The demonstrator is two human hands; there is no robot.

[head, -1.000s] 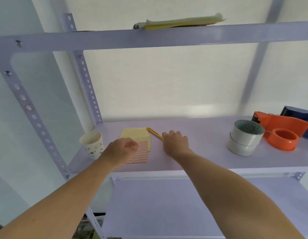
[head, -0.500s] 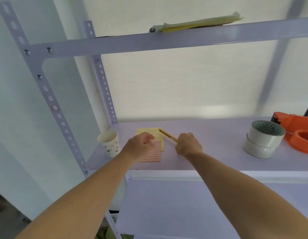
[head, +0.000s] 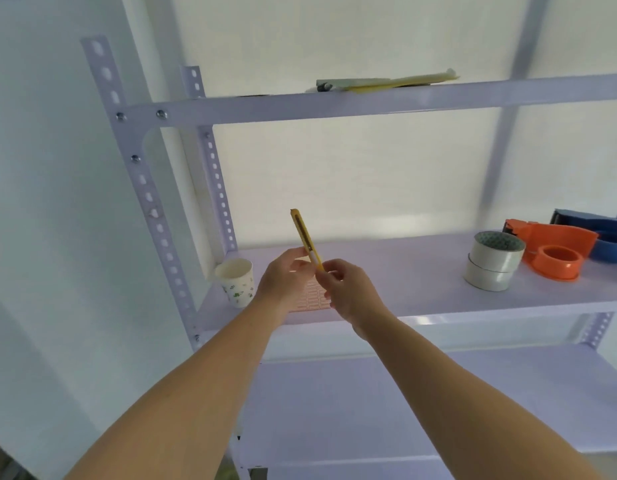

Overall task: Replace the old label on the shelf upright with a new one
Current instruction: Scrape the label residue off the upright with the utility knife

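Right hand [head: 352, 294]: fingers curled round the lower end of a yellow utility knife [head: 304, 235], lifted clear above the shelf [head: 404, 271]
Left hand [head: 284, 277]: fingers curled, tips pinching the knife's body just above the right hand's grip
Utility knife: near upright, tip tilted up and left; blade not discernible
Label sheet [head: 309, 301]: pink sheet of small labels, flat on the shelf, largely hidden under both hands
Paper cup [head: 236, 282]: white with green print, upright, just left of the left hand, near the shelf's left end
Front upright [head: 151, 202]: perforated, pale lilac, left of the cup; small patch among the holes, too blurred to identify
Tape rolls [head: 494, 261]: two clear rolls stacked, well right of the hands
Orange tape dispenser [head: 556, 244]: beside the rolls, to their right
Blue tape dispenser [head: 606, 233]: behind the orange one, at the frame edge
Upper shelf [head: 369, 105]: carries yellow papers [head: 400, 84]
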